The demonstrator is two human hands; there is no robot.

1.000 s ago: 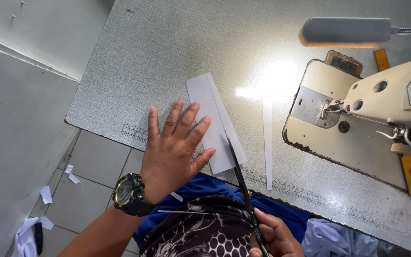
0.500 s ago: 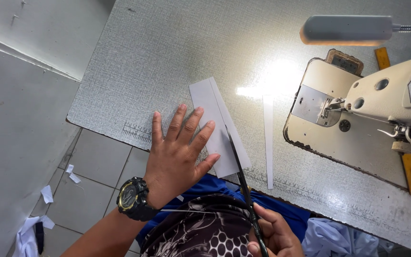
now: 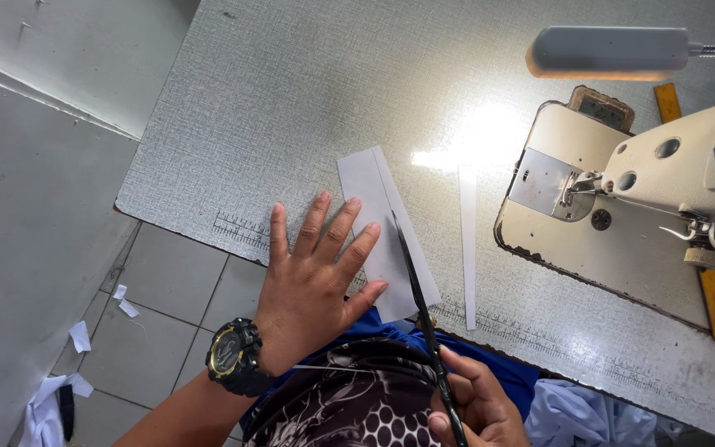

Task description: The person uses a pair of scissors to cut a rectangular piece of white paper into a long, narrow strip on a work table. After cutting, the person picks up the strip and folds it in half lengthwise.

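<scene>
Item: white fabric strip [image 3: 384, 228], long, creased lengthwise, flat on tabletop [image 3: 291, 108]. I see left hand [image 3: 312, 281] fingers spread pressing it; right hand [image 3: 477, 406] fingers curled around scissors [image 3: 419, 294], blades beside those fingertips.

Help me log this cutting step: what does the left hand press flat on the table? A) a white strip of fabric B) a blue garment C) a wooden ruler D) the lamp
A: the left hand lies spread with its fingers on the white strip of fabric, while the right hand runs the scissors along its edge.
</scene>
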